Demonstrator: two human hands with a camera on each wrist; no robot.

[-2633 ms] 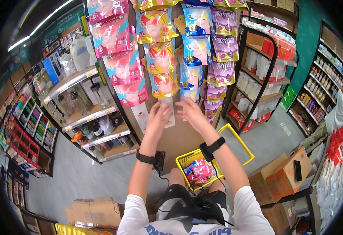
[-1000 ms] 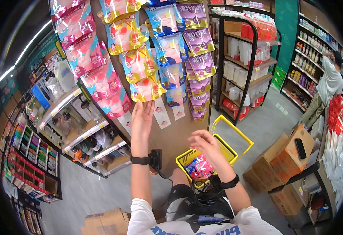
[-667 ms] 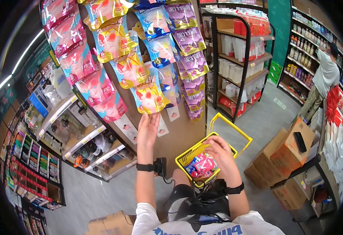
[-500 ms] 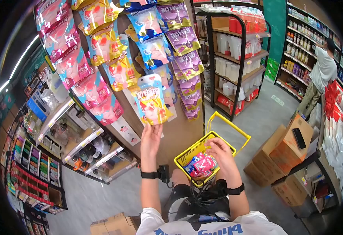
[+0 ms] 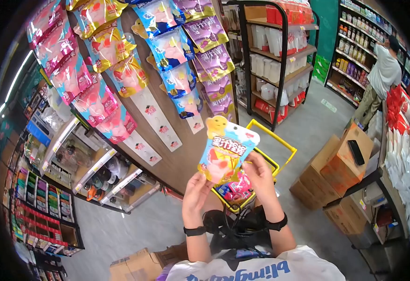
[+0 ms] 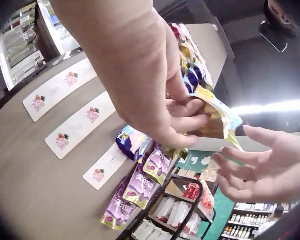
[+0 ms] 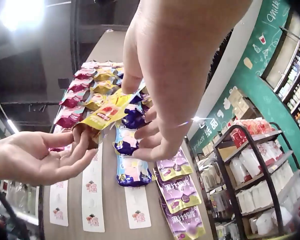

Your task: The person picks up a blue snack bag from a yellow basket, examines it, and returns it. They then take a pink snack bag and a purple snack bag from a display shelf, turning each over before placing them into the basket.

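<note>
My left hand [image 5: 196, 192] pinches the lower corner of a yellow-and-blue snack pouch [image 5: 223, 157], held upright with its printed front toward me, above the basket. Beside the pouch's right edge is my right hand [image 5: 261, 175]. In the right wrist view the right thumb meets the edge of the pouch [image 7: 107, 112], while the other fingers stay loosely spread and apart from it. The left wrist view shows the pouch's golden back [image 6: 215, 120] against the left fingers. Below, a yellow shopping basket [image 5: 273, 135] holds pink and blue packs [image 5: 237, 187], partly hidden by the hands.
Ahead, a display panel carries columns of pink [image 5: 102, 100], yellow [image 5: 125, 72], blue [image 5: 179, 77] and purple pouches [image 5: 214, 63] above white strips [image 5: 160, 126]. Shelves stand left and right. Cardboard boxes [image 5: 347, 154] are at right, and a person [image 5: 385, 70] stands farther back.
The left hand has taken the yellow pouch off its column and brought it down toward me, over the basket. The right hand has come up from over the basket to the pouch's edge.
</note>
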